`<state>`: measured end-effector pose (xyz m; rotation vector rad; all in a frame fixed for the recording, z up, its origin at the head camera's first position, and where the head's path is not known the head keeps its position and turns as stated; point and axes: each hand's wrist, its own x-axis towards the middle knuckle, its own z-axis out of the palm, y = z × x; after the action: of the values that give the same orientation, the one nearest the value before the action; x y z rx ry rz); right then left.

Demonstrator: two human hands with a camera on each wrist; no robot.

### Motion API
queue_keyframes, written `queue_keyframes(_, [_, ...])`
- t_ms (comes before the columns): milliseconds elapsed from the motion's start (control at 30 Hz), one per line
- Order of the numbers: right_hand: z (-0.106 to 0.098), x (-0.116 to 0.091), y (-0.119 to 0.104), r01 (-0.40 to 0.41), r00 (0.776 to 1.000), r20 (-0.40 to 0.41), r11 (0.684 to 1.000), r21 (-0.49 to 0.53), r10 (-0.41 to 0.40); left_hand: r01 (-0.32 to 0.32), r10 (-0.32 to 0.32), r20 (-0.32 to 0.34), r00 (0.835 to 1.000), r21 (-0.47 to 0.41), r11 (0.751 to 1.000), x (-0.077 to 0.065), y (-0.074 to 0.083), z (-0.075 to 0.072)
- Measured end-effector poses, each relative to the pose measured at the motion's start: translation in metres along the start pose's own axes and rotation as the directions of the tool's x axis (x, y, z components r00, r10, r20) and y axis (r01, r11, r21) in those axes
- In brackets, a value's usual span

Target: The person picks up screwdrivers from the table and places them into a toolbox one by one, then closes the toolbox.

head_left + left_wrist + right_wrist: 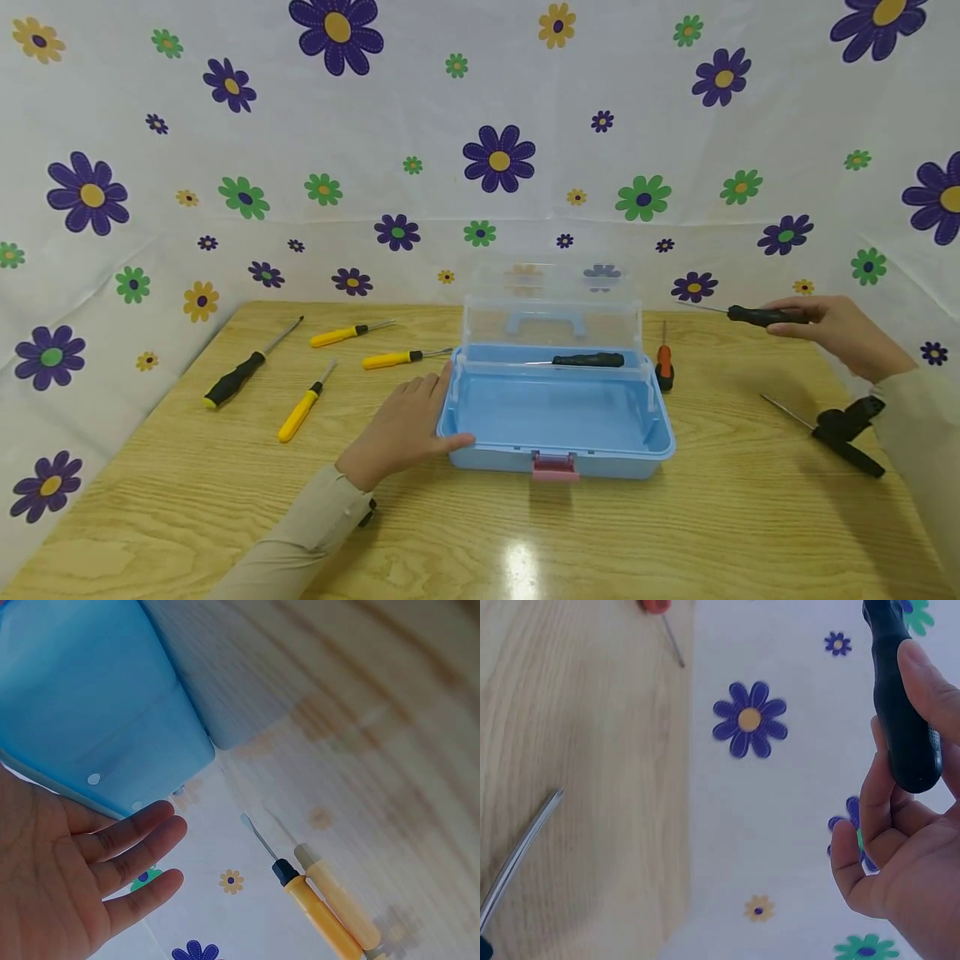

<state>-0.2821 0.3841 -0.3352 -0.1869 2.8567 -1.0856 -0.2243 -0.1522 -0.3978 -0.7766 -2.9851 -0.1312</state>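
Observation:
My right hand (843, 329) holds a black-handled screwdriver (765, 316) above the table's back right, its shaft pointing left. In the right wrist view, thumb and fingers grip the handle (904, 712). At the left end of a light blue toolbox (555, 408) rests my left hand (401, 433), the thumb on the front rim. Its fingers look nearly straight in the left wrist view, alongside the blue wall (112, 712). The toolbox's clear lid (487, 321) stands raised. Another black-handled screwdriver (588, 360) lies at the back of the box.
Yellow screwdrivers (300, 414) and a large black one (236, 379) lie on the left of the table (420, 542). A red-and-black screwdriver (664, 367) is right of the box. Black-handled tools (847, 450) lie near the right sleeve. A flowered cloth (420, 100) hangs behind.

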Motion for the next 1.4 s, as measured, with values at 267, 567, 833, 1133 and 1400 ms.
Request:
queue_keyframes(267, [0.001,-0.002,-0.027,0.039,0.999,-0.006,0.999,-0.03,-0.039,-0.005,0.005,-0.002,1.0,-0.006,1.0,0.0,-0.001,0.001])
queue_keyframes(567, [0.011,0.002,-0.053,0.046,0.999,-0.008,0.998,-0.037,-0.046,0.001,-0.001,0.003,1.0,-0.011,1.0,0.0,-0.001,0.001])
queue_keyframes(833, [0.025,0.001,-0.077,0.084,0.996,-0.021,0.996,0.002,-0.084,0.0,0.0,0.005,1.0,-0.002,1.0,-0.001,0.001,0.0])
queue_keyframes(1133, [0.045,0.007,-0.102,0.095,0.995,0.035,0.995,0.022,-0.095,-0.03,0.03,-0.038,0.999,-0.011,0.999,-0.001,0.0,0.001])
queue_keyframes(1400, [0.068,0.016,-0.131,0.152,0.987,0.058,0.988,0.001,-0.151,-0.011,0.011,-0.009,1.0,-0.002,1.0,-0.001,0.001,-0.001])
